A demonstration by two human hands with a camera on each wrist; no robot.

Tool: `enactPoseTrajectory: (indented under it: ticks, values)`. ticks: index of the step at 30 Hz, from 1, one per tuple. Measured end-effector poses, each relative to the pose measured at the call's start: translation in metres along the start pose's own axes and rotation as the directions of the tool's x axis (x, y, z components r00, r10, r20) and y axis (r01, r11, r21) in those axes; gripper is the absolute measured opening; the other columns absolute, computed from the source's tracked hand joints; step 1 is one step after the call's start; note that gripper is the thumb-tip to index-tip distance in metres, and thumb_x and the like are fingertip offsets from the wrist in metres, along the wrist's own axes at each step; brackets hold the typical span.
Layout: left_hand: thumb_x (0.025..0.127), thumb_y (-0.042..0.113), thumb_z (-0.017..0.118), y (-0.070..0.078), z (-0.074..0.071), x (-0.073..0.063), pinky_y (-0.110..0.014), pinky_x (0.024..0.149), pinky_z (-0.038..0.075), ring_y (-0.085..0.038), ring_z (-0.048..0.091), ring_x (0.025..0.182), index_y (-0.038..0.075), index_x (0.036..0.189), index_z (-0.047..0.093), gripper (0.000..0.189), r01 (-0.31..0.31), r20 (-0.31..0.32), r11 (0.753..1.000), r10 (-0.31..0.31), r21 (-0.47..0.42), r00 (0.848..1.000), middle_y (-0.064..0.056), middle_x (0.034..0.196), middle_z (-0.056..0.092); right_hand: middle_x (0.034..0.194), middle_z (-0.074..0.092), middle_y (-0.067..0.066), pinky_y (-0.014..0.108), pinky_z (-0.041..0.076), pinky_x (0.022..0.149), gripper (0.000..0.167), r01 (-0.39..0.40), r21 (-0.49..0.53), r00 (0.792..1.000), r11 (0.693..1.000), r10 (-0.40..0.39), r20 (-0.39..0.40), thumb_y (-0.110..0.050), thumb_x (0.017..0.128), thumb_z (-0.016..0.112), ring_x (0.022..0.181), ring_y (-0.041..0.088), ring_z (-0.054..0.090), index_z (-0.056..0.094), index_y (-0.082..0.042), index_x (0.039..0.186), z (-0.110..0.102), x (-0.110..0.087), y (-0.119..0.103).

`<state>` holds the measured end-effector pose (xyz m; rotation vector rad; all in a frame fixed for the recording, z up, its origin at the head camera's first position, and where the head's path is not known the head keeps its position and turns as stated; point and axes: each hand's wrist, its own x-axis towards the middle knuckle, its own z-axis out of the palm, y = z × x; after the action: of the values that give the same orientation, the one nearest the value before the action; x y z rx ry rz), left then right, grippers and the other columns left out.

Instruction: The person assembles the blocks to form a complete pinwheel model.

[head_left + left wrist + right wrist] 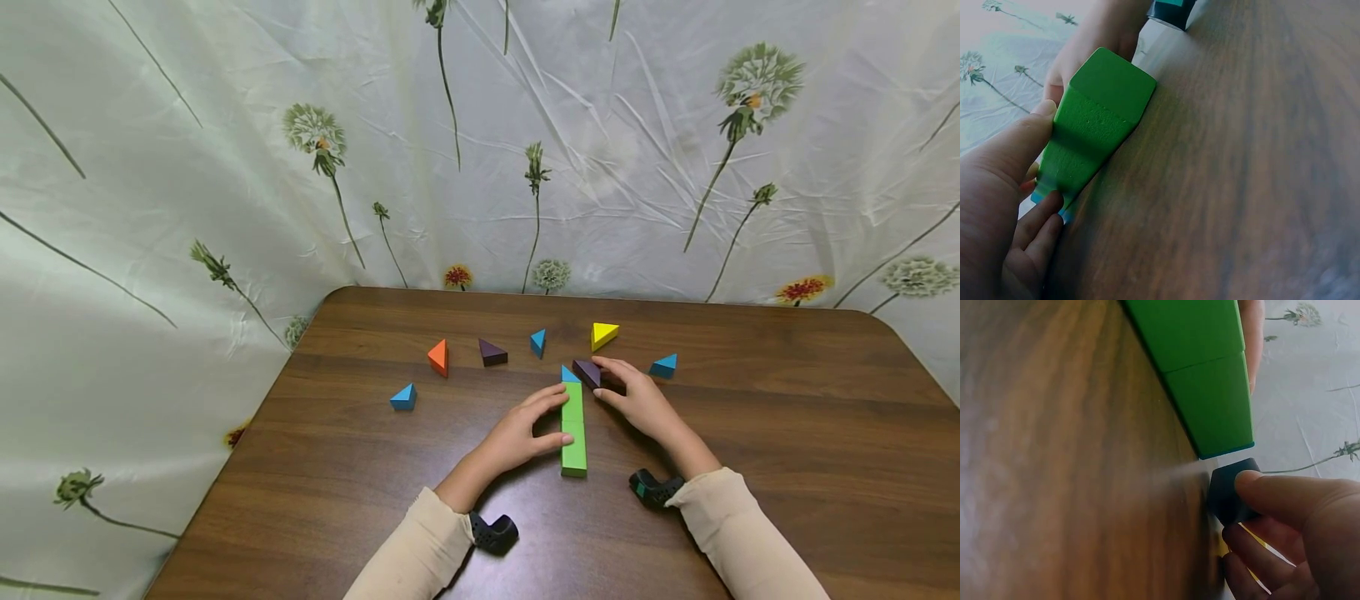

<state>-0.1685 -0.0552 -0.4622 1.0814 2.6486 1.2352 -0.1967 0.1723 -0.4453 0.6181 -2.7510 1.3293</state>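
Observation:
Two green rectangular blocks (573, 429) lie end to end in a column on the table, with a blue triangular block (569, 374) at their far end. My left hand (517, 435) rests along the column's left side. Its thumb touches the near green block and its fingertips lie by the far one; the fingers are spread and lightly bent. Just right of the blue tip, my right hand (637, 402) pinches a dark purple triangular block (587, 373) between thumb and fingers. In the right wrist view, this purple block (1229, 494) sits close to the column's far end.
Loose triangular blocks lie around the far part of the wooden table (787, 433): orange (439, 358), purple (492, 353), yellow (603, 335), and blue ones at left (403, 398), middle (538, 342) and right (664, 366). A flowered curtain (480, 150) hangs behind the table's far edge.

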Motion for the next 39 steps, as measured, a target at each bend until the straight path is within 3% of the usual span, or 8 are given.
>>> enactPoseTrajectory:
  ticks: [9, 39]
  values:
    - [0.084, 0.035, 0.063, -0.0009, -0.0005, 0.0006, -0.031, 0.101, 0.028, -0.010, 0.028, 0.127, 0.009, 0.133, 0.044, 0.058, 0.003, 0.002, 1.000, -0.003, -0.005, 1.000, 0.004, 0.142, 0.032, 0.123, 0.049, 0.024, 0.052, 0.038, 0.088, 0.048, -0.048, 0.006, 0.999, 0.999, 0.048, 0.024, -0.006, 0.086, 0.060, 0.107, 0.036, 0.050, 0.042, 0.001, 0.131, 0.0016, 0.0020, -0.0026]
    - [0.085, 0.035, 0.062, -0.0014, 0.0004, 0.0009, -0.032, 0.101, 0.028, -0.010, 0.027, 0.128, 0.010, 0.134, 0.043, 0.058, 0.010, 0.011, 1.000, -0.009, -0.011, 1.000, 0.005, 0.142, 0.031, 0.123, 0.050, 0.020, 0.052, 0.036, 0.090, 0.047, -0.034, 0.020, 0.997, 0.999, 0.033, 0.069, -0.010, 0.087, 0.059, 0.110, 0.035, 0.049, 0.043, -0.002, 0.130, 0.0055, 0.0034, -0.0049]
